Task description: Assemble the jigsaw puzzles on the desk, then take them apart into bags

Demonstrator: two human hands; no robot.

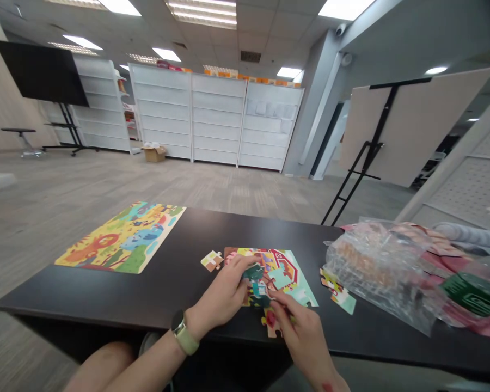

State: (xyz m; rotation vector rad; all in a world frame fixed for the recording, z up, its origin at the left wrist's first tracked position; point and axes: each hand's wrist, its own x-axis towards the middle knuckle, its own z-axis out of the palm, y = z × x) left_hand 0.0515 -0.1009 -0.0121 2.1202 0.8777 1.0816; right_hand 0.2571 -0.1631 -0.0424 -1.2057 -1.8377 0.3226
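A partly assembled jigsaw puzzle (283, 261) with a red barn picture lies on the dark table (171, 294). Over its lower left part, my left hand (226, 286) and my right hand (298, 329) both grip a dark green and blue puzzle piece (259, 287), fingers closed on opposite sides of it. Just left of the puzzle is a loose piece (211, 261). Near my right fingertips, at the puzzle's lower edge, lies another piece with a red shape (271, 322). Joined pieces (338, 292) rest to the right, beside a plastic bag.
A finished animal puzzle (124, 237) lies at the table's left. Clear plastic bags (375, 264) and pink patterned cloth (445, 245) cover the right end. Beyond are an easel with a board (408, 125), white shelves (216, 120), a cardboard box (154, 154) and a screen on a stand (43, 73).
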